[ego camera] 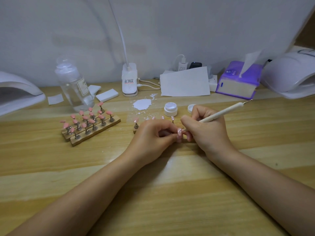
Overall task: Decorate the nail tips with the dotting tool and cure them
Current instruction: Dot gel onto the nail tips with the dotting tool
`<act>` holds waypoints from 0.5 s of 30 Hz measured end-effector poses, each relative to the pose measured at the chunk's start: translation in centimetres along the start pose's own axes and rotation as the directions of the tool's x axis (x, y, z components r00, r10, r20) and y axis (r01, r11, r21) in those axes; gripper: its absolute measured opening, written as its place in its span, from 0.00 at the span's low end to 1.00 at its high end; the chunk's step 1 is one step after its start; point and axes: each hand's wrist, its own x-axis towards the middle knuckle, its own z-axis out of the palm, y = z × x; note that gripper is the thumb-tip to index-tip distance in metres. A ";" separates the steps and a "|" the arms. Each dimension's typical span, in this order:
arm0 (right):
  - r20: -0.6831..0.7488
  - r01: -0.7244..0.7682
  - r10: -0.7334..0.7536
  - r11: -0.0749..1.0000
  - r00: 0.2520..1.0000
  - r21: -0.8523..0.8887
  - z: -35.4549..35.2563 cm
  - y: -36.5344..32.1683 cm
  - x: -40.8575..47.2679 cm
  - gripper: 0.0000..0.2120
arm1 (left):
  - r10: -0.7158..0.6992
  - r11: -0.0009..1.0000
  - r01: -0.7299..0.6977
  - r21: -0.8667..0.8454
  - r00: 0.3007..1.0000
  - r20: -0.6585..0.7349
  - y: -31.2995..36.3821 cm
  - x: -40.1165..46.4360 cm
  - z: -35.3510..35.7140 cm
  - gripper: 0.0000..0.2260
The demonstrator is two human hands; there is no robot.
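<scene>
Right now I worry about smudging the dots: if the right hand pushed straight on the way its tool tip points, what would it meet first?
Likely the pink nail tip pinched by the left hand; the dotting tool already nearly touches it.

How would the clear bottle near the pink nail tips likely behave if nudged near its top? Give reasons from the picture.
The clear bottle stands tall and narrow, so it would probably tip rather than slide. It looks mostly empty, so likely light. Falling forward, it might hit the racks of pink nail tips in front of it.
</scene>
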 end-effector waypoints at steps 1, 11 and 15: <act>-0.003 -0.002 0.002 1.000 1.000 0.009 0.0 0.0 0.0 0.18 | -0.002 1.000 0.002 0.002 1.000 -0.001 0.0 0.0 0.0 0.09; 0.009 0.002 -0.002 1.000 1.000 -0.016 -0.1 0.1 0.0 0.18 | 0.010 1.000 -0.010 -0.012 1.000 -0.001 0.0 0.0 0.0 0.07; 0.000 0.003 -0.003 1.000 1.000 -0.004 -0.1 0.1 0.0 0.18 | 0.004 1.000 -0.004 -0.009 1.000 -0.001 -0.1 0.0 0.0 0.07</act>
